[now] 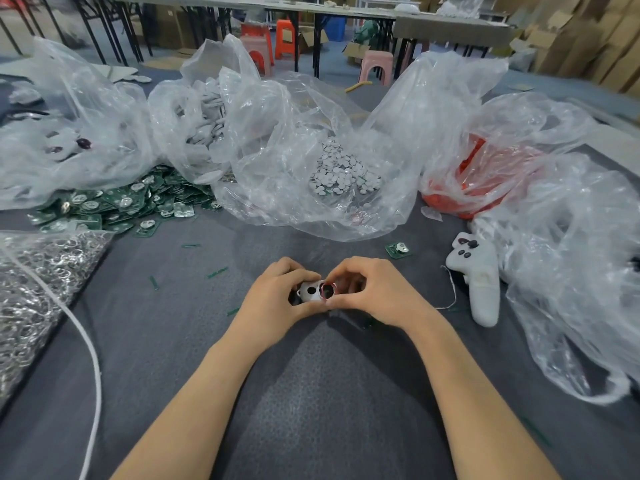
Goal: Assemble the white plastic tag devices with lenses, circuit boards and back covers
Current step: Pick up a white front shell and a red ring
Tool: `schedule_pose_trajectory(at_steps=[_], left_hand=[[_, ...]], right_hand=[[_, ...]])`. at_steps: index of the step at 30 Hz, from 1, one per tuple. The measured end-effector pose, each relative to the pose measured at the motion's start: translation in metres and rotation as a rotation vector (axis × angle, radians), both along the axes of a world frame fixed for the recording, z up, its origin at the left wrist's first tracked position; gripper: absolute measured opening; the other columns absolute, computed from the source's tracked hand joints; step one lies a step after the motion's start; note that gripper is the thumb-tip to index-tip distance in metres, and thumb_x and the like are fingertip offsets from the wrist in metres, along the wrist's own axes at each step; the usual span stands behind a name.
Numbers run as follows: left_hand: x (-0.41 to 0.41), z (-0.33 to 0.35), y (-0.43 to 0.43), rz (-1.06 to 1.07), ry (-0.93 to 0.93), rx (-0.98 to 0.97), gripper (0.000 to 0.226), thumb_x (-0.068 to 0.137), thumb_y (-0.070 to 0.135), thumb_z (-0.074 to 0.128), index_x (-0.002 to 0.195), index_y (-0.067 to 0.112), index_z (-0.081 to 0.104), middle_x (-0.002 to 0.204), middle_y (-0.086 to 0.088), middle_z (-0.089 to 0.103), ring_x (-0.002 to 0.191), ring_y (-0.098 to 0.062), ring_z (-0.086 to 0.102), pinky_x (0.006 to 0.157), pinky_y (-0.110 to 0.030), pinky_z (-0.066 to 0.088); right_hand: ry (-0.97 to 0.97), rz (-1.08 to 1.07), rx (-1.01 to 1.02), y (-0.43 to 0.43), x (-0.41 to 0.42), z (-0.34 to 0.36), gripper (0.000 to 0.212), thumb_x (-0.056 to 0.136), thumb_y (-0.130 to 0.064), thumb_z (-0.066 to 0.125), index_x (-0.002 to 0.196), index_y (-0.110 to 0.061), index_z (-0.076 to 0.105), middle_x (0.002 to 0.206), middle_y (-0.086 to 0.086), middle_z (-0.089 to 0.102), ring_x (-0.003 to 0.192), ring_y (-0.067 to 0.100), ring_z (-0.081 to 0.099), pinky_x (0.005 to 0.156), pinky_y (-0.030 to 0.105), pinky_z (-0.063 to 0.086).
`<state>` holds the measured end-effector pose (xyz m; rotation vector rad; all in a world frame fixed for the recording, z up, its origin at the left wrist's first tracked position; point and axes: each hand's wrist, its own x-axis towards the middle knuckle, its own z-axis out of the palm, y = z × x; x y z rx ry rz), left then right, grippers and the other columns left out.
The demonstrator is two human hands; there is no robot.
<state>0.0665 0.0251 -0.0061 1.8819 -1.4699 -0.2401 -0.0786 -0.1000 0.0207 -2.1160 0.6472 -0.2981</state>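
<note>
As seen from the head view, the left hand curls its fingers round the white tag housing, held over the grey cloth at centre. The right hand pinches a red-rimmed lens between thumb and forefinger against the housing's end. Probable hazards: the lens entering its seat tilted and jamming if pressed off-axis, or the small part slipping from the pinch and dropping onto the cloth. Circuit boards lie heaped well apart, far left; one stray board lies nearer.
</note>
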Motion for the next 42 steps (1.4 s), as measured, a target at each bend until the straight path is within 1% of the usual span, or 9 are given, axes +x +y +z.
schedule_pose_trajectory(at_steps=[4,10,19,27,35,39,42], left_hand=[[0.0013,-0.0002,0.0015,-0.019,-0.025,0.016,0.041,0.078,0.031,0.078,0.116,0.018,0.069,0.103,0.006,0.056,0.088,-0.006,0.051,0.076,-0.003,0.033],[0.0023,0.0001,0.002,-0.026,-0.025,0.031,0.038,0.08,0.025,0.075,0.117,0.021,0.067,0.105,0.008,0.055,0.088,-0.002,0.05,0.076,-0.001,0.032],[0.0038,-0.0014,0.0025,-0.021,-0.028,0.034,0.038,0.081,0.025,0.074,0.118,0.022,0.067,0.105,0.01,0.054,0.088,-0.001,0.049,0.075,-0.002,0.032],[0.004,-0.0015,0.0026,-0.021,-0.022,0.03,0.038,0.08,0.025,0.074,0.118,0.022,0.067,0.104,0.009,0.056,0.087,-0.003,0.05,0.075,-0.003,0.033],[0.003,-0.0021,0.0034,-0.016,-0.01,0.034,0.037,0.082,0.027,0.073,0.118,0.023,0.067,0.104,0.011,0.054,0.09,-0.003,0.051,0.075,-0.004,0.034],[0.0038,-0.0011,0.0034,-0.027,-0.015,0.054,0.039,0.083,0.028,0.072,0.121,0.022,0.065,0.105,0.01,0.053,0.092,-0.003,0.05,0.076,-0.005,0.033],[0.0022,-0.0012,0.0033,-0.02,-0.013,0.076,0.047,0.085,0.027,0.071,0.13,0.021,0.059,0.107,0.007,0.049,0.095,-0.005,0.048,0.077,-0.009,0.031]], right_hand=[[-0.017,-0.028,-0.024,0.0028,0.0017,-0.0012,0.026,0.067,-0.021,0.086,0.088,-0.023,0.07,0.066,-0.012,0.059,0.054,-0.004,0.049,0.055,0.01,0.039],[-0.017,-0.038,-0.041,0.003,0.0034,-0.0019,0.025,0.071,-0.023,0.084,0.093,-0.024,0.071,0.068,-0.011,0.06,0.055,-0.004,0.049,0.057,0.009,0.039],[-0.027,-0.038,-0.017,0.0033,0.0049,-0.0033,0.025,0.07,-0.023,0.084,0.092,-0.021,0.071,0.066,-0.01,0.059,0.054,-0.004,0.048,0.057,0.011,0.04],[-0.033,-0.045,0.001,0.0041,0.0048,-0.0042,0.024,0.071,-0.025,0.084,0.09,-0.023,0.07,0.065,-0.01,0.058,0.054,-0.004,0.048,0.057,0.011,0.039],[-0.046,-0.066,0.036,0.0054,0.0056,-0.0064,0.022,0.069,-0.021,0.085,0.085,-0.018,0.071,0.063,-0.011,0.057,0.053,-0.003,0.045,0.055,0.01,0.038],[-0.037,-0.078,0.032,0.0045,0.0072,-0.0067,0.021,0.068,-0.022,0.085,0.082,-0.021,0.07,0.062,-0.011,0.057,0.052,-0.003,0.045,0.054,0.01,0.037],[-0.03,-0.07,0.016,0.0045,0.0083,-0.0076,0.021,0.069,-0.024,0.084,0.086,-0.023,0.072,0.065,-0.01,0.056,0.053,-0.002,0.044,0.055,0.01,0.035]])
